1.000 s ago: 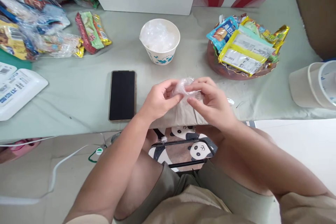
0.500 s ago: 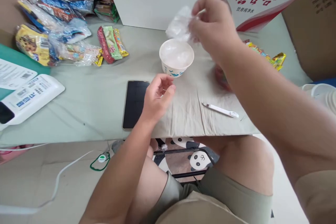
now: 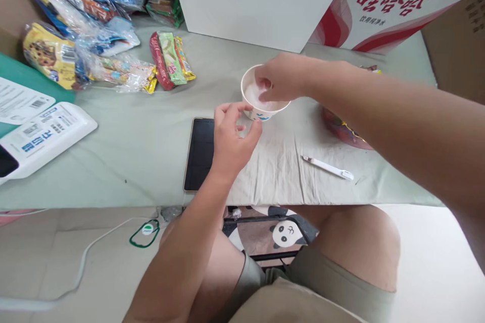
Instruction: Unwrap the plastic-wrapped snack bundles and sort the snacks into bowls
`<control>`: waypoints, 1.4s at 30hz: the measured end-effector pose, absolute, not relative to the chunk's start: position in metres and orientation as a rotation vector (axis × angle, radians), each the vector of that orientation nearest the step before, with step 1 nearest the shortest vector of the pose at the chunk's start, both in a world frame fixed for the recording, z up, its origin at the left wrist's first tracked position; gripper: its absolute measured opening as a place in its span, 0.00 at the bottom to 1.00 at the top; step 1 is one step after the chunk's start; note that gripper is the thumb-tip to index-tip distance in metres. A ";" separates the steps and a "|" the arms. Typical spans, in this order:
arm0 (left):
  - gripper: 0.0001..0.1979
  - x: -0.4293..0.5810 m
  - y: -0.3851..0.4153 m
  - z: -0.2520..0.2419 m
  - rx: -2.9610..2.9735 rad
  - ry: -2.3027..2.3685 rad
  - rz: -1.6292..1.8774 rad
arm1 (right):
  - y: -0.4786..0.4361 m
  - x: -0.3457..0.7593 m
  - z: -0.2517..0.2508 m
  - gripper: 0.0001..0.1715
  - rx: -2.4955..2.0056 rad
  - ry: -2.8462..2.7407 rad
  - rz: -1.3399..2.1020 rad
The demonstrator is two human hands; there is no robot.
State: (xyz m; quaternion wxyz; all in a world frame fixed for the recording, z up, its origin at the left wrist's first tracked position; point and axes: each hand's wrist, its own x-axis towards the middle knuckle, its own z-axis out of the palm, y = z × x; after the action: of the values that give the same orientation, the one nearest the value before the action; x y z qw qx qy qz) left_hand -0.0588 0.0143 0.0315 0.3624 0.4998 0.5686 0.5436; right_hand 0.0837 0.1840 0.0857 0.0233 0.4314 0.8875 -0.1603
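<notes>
A white paper bowl (image 3: 247, 79) with blue leaf prints stands on the cloth-covered table, with translucent plastic film (image 3: 253, 95) inside it. My right hand (image 3: 280, 78) reaches into the bowl from the right, its fingers bent down onto the film; the fingertips are partly hidden. At the near left side of the bowl is my left hand (image 3: 235, 128), fingers curved and thumb apart. Its index fingertip meets the bowl's wall, or nearly so. A dark-screened phone (image 3: 199, 154) lies partly behind my left wrist. Right of it rests a white utility knife (image 3: 328, 167).
Wrapped snacks (image 3: 172, 60) and a pile of snack bags (image 3: 94, 15) lie at the left. White cartons (image 3: 246, 0) stand along the back. Under my right forearm sits a reddish round container (image 3: 343, 128). A white-and-green package (image 3: 49, 136) is at the left edge.
My right hand has come down from above the bowl, bringing the plastic film into it. My left hand has moved slightly closer to the bowl's side. The view has shifted a little.
</notes>
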 end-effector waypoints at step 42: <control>0.15 0.087 0.160 0.057 1.862 1.729 0.824 | -0.057 0.346 0.037 0.16 2.813 2.327 0.023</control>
State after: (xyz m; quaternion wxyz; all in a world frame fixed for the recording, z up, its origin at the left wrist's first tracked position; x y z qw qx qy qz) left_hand 0.0874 0.1597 0.0571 0.2329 0.6779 0.6296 0.2998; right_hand 0.3457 -0.0572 0.0371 -0.2520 0.7457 0.6168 0.0061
